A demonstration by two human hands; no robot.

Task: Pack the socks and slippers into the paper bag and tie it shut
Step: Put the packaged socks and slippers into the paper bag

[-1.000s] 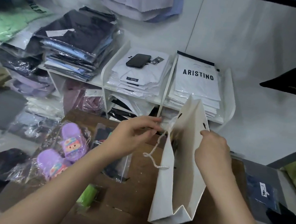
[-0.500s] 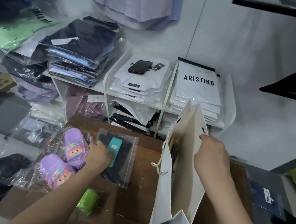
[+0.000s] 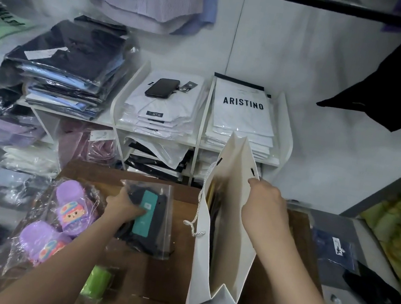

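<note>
A: Our left hand is clamped on the sock packet, centre frame; our right hand pinches the paper bag rim.

B: The packet looks light, limp and slick; we should grip its banded middle. The slippers lie lower left.

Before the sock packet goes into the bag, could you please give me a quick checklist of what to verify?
1. Left hand has hold of the sock packet: ok, fingers lie on it, though the packet is not yet lifted off the table.
2. Right hand holds the paper bag open: ok, it grips the right top edge.
3. Bag upright: ok, it stands on its base.
4. Room inside the bag: cannot tell, something dark is already in it.
5. Slippers ready for later: ok, in their plastic wrap left of the packet.
6. Rope handle clear of the opening: ok, it hangs outside.
</note>
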